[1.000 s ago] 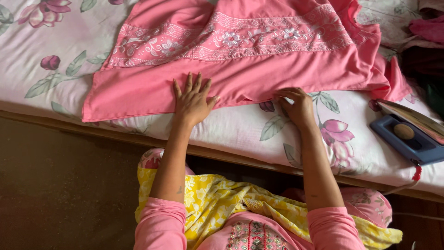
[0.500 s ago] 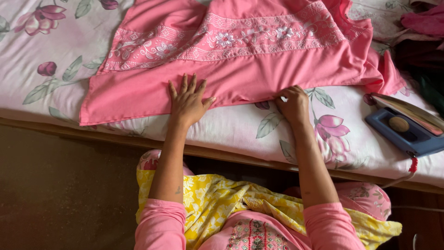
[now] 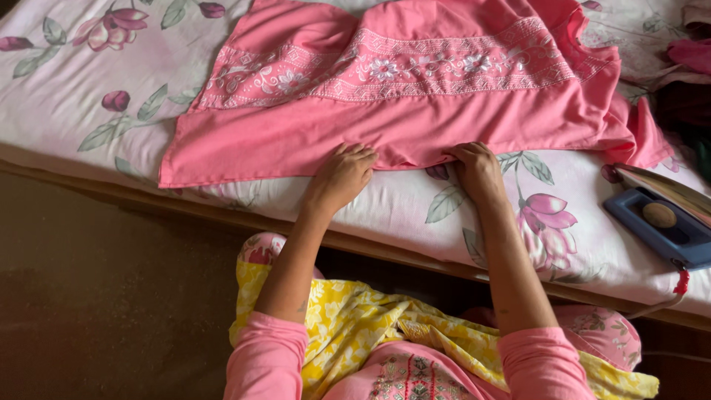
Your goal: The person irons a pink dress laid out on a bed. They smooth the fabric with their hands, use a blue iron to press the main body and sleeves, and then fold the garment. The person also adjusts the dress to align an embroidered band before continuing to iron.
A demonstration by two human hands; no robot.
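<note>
A pink garment (image 3: 400, 111) with a band of white embroidery lies spread flat on a floral bed sheet (image 3: 81, 96). My left hand (image 3: 343, 174) has its fingers curled on the garment's near hem, close to the middle. Just to the right, my right hand (image 3: 478, 170) pinches the same hem edge. Both hands sit a short distance apart along the hem, wrists towards me.
A blue electric iron (image 3: 666, 215) rests on the sheet at the right, with a red cord end (image 3: 681, 281) near the bed's edge. More pink cloth (image 3: 689, 52) lies at the far right. The wooden bed edge (image 3: 385, 248) runs below the sheet; dark floor is at left.
My left hand was flat with spread fingers on the garment; it has slid right and curled onto the hem. The right hand stays on the hem. The view shifted slightly.
</note>
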